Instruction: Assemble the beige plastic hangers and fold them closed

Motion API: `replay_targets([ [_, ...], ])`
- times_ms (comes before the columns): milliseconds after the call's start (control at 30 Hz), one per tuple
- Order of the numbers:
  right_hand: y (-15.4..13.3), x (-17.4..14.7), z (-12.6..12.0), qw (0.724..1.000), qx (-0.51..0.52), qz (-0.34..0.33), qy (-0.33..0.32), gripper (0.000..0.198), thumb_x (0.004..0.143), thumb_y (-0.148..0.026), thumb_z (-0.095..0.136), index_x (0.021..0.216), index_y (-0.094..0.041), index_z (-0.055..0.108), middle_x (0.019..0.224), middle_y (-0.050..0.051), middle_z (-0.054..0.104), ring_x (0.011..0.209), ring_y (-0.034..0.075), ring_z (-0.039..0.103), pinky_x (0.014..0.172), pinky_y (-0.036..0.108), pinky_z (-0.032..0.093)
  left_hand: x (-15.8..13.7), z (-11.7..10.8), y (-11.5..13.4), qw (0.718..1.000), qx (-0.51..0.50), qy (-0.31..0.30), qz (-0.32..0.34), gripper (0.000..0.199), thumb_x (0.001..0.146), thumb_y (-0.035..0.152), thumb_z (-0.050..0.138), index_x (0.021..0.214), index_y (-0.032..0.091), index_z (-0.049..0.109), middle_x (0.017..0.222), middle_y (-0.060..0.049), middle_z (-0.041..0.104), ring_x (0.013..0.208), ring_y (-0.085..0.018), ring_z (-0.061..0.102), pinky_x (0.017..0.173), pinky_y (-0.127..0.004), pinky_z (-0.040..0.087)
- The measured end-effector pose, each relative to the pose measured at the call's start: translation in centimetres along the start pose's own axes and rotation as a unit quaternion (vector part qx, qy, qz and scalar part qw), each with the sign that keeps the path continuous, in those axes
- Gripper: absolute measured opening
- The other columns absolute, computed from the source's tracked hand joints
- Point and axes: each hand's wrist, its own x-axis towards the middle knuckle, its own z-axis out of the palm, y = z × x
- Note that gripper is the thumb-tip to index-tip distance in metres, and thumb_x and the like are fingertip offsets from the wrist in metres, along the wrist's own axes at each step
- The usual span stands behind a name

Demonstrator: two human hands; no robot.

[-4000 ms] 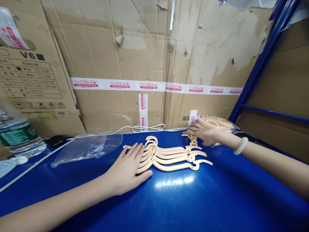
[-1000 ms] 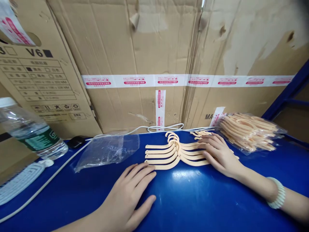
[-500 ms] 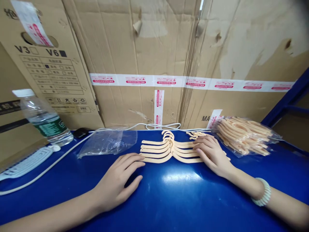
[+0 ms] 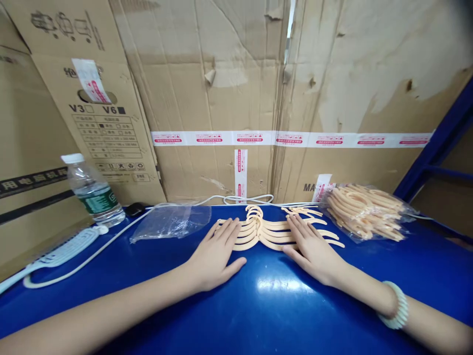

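Several cream plastic hangers [image 4: 247,240] lie in a neat overlapping row on the blue table [image 4: 221,315], hooks toward the back. My left hand [image 4: 216,254] rests flat over their left arms, fingers stretched out and thumb apart. Over the right arms lies my right hand [image 4: 312,249], also flat with its fingers extended, a pale bead bracelet [image 4: 397,305] on that wrist. Beyond my right fingertips is a small heap of loose cream pieces [image 4: 303,211]. The hanger ends under both palms are hidden.
A clear bag of cream hanger parts [image 4: 365,212] sits at the right. On the left are a flat plastic bag [image 4: 173,222], a water bottle [image 4: 96,192], a light blue hairbrush [image 4: 70,249] and a white cable [image 4: 92,261]. Cardboard boxes [image 4: 214,103] stand behind.
My left hand has moved right and forward onto the hangers' left arms. My right hand has flattened over the right arms. The camera view has shifted slightly.
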Motion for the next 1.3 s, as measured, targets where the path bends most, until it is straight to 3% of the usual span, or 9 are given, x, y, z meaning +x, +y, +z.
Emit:
replay_targets([
  [133,-0.5,0.0,-0.3,0.997,0.0,0.021,-0.07,0.086,0.094,-0.066,0.026,0.15,0.0,0.027,0.155,0.022,0.018,0.145,0.033,0.014,0.117,0.054,0.018,1.9,0.3,-1.0,1.0,-0.013,-0.015,-0.008,0.08,0.09,0.063,0.041,0.152,0.014,0.026,0.158,-0.015,0.02,0.147,-0.034,0.016,0.118,-0.057,0.015],
  [300,-0.6,0.8,-0.4,0.997,0.014,0.016,-0.077,0.088,0.094,-0.067,0.027,0.15,0.0,0.027,0.155,0.023,0.019,0.145,0.033,0.016,0.118,0.053,0.018,2.1,0.7,-2.8,0.999,-0.025,-0.025,-0.026,0.077,0.092,0.068,0.032,0.151,0.02,0.028,0.157,-0.012,0.024,0.145,-0.035,0.022,0.116,-0.058,0.019],
  [500,-0.6,1.6,0.1,0.998,0.027,-0.006,-0.061,0.085,0.095,-0.065,0.03,0.148,0.002,0.03,0.153,0.025,0.023,0.145,0.034,0.019,0.117,0.055,0.019,2.3,0.8,-2.7,0.998,-0.022,-0.024,-0.047,0.077,0.092,0.065,0.034,0.15,0.014,0.032,0.155,-0.017,0.027,0.144,-0.038,0.024,0.114,-0.062,0.021],
  [633,1.1,2.7,-0.7,1.0,0.014,-0.004,0.012,0.066,0.098,-0.051,0.035,0.144,-0.003,0.041,0.15,0.022,0.036,0.141,0.032,0.031,0.114,0.051,0.029,2.2,0.6,-2.5,0.999,-0.014,-0.003,-0.047,0.077,0.092,0.06,0.038,0.149,0.008,0.033,0.155,-0.018,0.028,0.145,-0.038,0.022,0.116,-0.062,0.017],
  [700,3.0,3.8,-1.9,0.999,0.0,0.014,0.05,0.054,0.1,-0.041,0.035,0.138,-0.006,0.049,0.141,0.021,0.051,0.132,0.029,0.046,0.109,0.044,0.037,1.4,0.3,-1.9,0.999,-0.011,0.025,-0.018,0.073,0.092,0.055,0.043,0.148,0.009,0.034,0.156,-0.017,0.029,0.145,-0.037,0.022,0.117,-0.06,0.016],
  [833,7.7,6.5,-4.7,0.998,-0.024,0.04,0.03,0.032,0.094,-0.02,0.042,0.11,-0.012,0.068,0.105,0.015,0.072,0.098,0.026,0.067,0.088,0.035,0.051,-1.9,-0.3,0.2,0.988,-0.026,0.093,0.121,0.065,0.088,0.033,0.054,0.149,0.022,0.032,0.155,-0.009,0.035,0.142,-0.03,0.033,0.116,-0.054,0.027],
  [933,10.0,8.0,-5.6,0.999,-0.04,0.024,-0.024,0.028,0.086,-0.01,0.047,0.096,-0.017,0.073,0.091,0.009,0.075,0.084,0.023,0.07,0.076,0.029,0.051,-4.1,-0.1,1.6,0.98,-0.063,0.123,0.142,0.06,0.084,0.024,0.056,0.142,0.024,0.042,0.148,-0.007,0.047,0.136,-0.029,0.042,0.115,-0.051,0.031],
  [1067,10.3,9.0,-4.9,0.995,-0.05,-0.02,-0.08,0.025,0.083,-0.009,0.051,0.089,-0.018,0.074,0.093,0.008,0.075,0.084,0.022,0.069,0.072,0.026,0.049,-4.7,1.3,1.3,0.971,-0.117,0.133,0.158,0.05,0.082,0.024,0.057,0.132,0.023,0.051,0.138,-0.008,0.057,0.128,-0.028,0.051,0.109,-0.048,0.04],
  [1300,9.5,9.1,-3.1,0.995,-0.059,-0.059,-0.055,0.028,0.09,-0.014,0.046,0.079,-0.016,0.072,0.086,0.009,0.07,0.082,0.02,0.066,0.071,0.026,0.047,-3.3,4.3,-1.4,0.96,-0.127,0.129,0.216,0.047,0.086,0.037,0.06,0.131,0.024,0.053,0.131,-0.009,0.063,0.121,-0.031,0.057,0.101,-0.045,0.049],
])
